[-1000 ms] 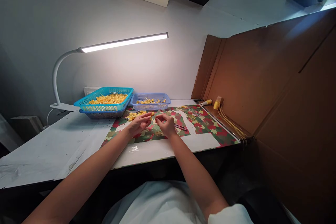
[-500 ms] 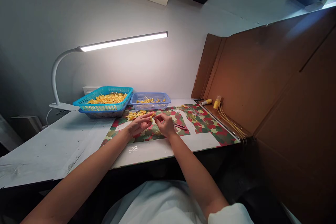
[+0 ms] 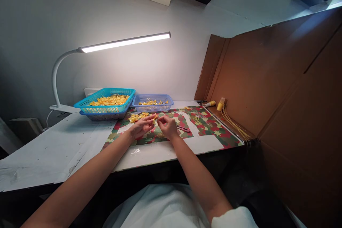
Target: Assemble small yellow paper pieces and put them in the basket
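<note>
My left hand (image 3: 142, 127) pinches a small yellow petal-like piece (image 3: 154, 119) over the patterned mat (image 3: 213, 124). Close on its right, my right hand (image 3: 167, 127) has its thumb and fingers pressed together at the edge of that piece; whatever sits between them is too small to make out. A loose pile of yellow pieces (image 3: 137, 117) lies just behind my left hand. Beside my right wrist rests a pinkish-handled tool (image 3: 183, 128), its other end hidden by the hand.
A turquoise basket (image 3: 105, 109) heaped with yellow pieces stands at the back left, stacked on another basket. Next to it is a blue-violet basket (image 3: 153, 108) with fewer pieces. A lamp (image 3: 125, 42) reaches overhead. Yellow spools (image 3: 221, 104) and cords (image 3: 235, 124) lie along the cardboard wall (image 3: 267, 78).
</note>
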Demonstrator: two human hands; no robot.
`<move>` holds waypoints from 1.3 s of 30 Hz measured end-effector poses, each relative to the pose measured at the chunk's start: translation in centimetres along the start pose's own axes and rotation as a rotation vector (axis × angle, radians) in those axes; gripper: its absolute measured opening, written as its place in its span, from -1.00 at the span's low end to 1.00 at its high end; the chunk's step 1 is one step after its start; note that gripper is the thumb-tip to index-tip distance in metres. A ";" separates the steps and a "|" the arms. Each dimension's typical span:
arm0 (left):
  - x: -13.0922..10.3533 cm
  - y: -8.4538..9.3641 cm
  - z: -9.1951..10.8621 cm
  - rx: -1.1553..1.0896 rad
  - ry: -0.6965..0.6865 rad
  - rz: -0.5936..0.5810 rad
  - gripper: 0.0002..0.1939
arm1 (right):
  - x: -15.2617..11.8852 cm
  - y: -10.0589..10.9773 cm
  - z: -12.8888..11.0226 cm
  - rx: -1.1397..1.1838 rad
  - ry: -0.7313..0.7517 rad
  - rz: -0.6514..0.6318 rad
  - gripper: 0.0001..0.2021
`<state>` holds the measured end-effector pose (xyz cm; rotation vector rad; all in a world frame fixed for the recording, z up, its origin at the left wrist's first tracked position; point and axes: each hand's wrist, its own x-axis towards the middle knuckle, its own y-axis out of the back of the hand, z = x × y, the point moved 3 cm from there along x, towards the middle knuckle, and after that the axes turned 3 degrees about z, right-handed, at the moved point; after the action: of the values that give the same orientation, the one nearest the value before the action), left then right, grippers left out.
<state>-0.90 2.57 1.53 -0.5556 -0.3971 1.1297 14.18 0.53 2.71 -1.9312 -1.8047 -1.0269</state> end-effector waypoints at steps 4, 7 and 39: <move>0.0 0.0 -0.1 0.017 0.008 -0.010 -0.46 | -0.1 0.0 0.0 -0.004 -0.032 -0.008 -0.86; 0.1 0.1 -0.1 0.009 0.011 0.008 -0.50 | -0.1 -0.1 0.0 -0.001 -0.042 -0.009 -0.85; 0.2 0.3 -0.4 0.047 0.008 -0.007 -0.62 | -0.1 -0.5 0.6 0.131 -0.100 -0.025 -0.84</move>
<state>-0.81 2.74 1.07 -0.5174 -0.3648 1.1274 13.85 0.94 2.13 -1.9168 -1.9032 -0.8106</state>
